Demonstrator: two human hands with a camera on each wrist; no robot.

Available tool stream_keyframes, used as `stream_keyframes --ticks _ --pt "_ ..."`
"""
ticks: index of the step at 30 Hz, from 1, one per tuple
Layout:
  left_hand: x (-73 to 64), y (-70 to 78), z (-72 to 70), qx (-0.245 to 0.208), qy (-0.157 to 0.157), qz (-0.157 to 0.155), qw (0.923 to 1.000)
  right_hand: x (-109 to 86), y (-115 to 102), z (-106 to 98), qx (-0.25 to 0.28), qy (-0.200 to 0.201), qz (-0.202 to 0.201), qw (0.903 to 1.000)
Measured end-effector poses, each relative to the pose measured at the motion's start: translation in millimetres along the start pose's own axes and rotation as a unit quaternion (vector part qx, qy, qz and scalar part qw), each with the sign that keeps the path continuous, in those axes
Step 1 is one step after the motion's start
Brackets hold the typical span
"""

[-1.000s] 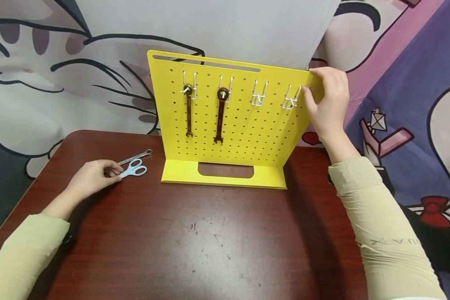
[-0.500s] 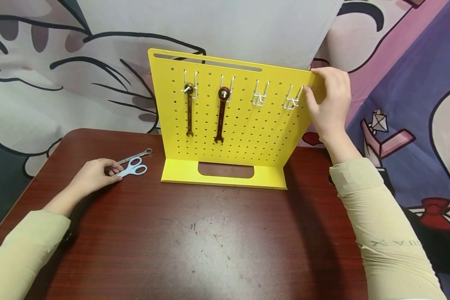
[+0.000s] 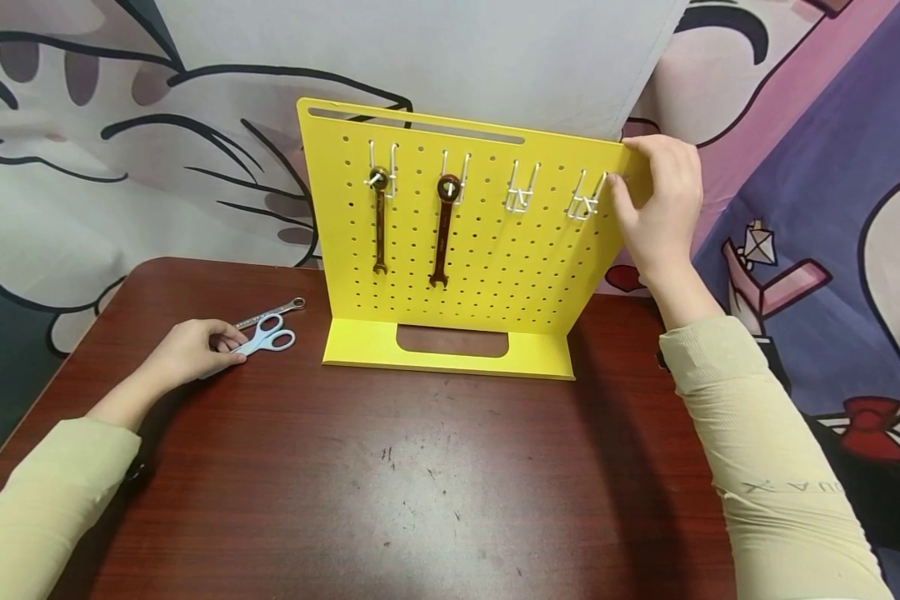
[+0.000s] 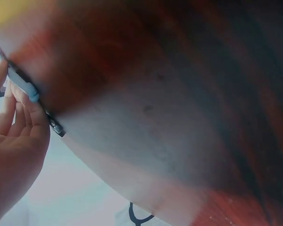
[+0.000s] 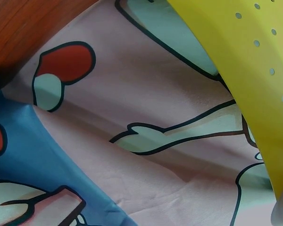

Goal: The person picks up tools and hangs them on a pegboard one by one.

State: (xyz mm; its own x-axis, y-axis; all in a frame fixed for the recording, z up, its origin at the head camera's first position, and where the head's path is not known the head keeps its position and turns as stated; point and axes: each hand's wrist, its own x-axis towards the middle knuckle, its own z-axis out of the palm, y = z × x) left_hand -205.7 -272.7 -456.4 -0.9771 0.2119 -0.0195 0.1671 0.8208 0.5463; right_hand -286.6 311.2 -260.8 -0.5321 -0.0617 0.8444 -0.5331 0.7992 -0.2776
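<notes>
In the head view my left hand (image 3: pixel 191 350) pinches a pair of light blue scissors (image 3: pixel 266 337) near the blades, the two finger loops pointing right. A silver wrench (image 3: pixel 285 306) lies just behind them, its near part hidden by the fingers. The left wrist view shows the scissors (image 4: pixel 22 84) edge-on between thumb and fingers. My right hand (image 3: pixel 663 200) grips the upper right edge of a yellow pegboard (image 3: pixel 495 275), thumb on its front face. A smaller dark wrench (image 3: pixel 379 229) and a larger dark wrench (image 3: pixel 442 237) hang from its left hooks.
Two white hooks on the board's right half, a middle one (image 3: pixel 520 198) and an outer one (image 3: pixel 584 205), carry nothing. The board stands on its yellow base on a reddish-brown table (image 3: pixel 390 492). Cartoon-printed cloth (image 3: pixel 217 200) hangs behind the table.
My left hand and the scissors shift very slightly, and a bit of blade now shows below the fingers. The right hand keeps its hold on the pegboard.
</notes>
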Motion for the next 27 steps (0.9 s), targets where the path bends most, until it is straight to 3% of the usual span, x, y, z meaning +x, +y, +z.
stream_keyframes --ticks 13,27 --pt "2.3 8.1 0.1 -0.019 -0.030 -0.003 0.9994 -0.4 0 0 0.000 -0.001 -0.001 1.0000" --pt "3.0 25.8 8.5 -0.079 -0.054 -0.003 0.9954 -0.2 2 0 0.003 -0.002 -0.003 1.0000"
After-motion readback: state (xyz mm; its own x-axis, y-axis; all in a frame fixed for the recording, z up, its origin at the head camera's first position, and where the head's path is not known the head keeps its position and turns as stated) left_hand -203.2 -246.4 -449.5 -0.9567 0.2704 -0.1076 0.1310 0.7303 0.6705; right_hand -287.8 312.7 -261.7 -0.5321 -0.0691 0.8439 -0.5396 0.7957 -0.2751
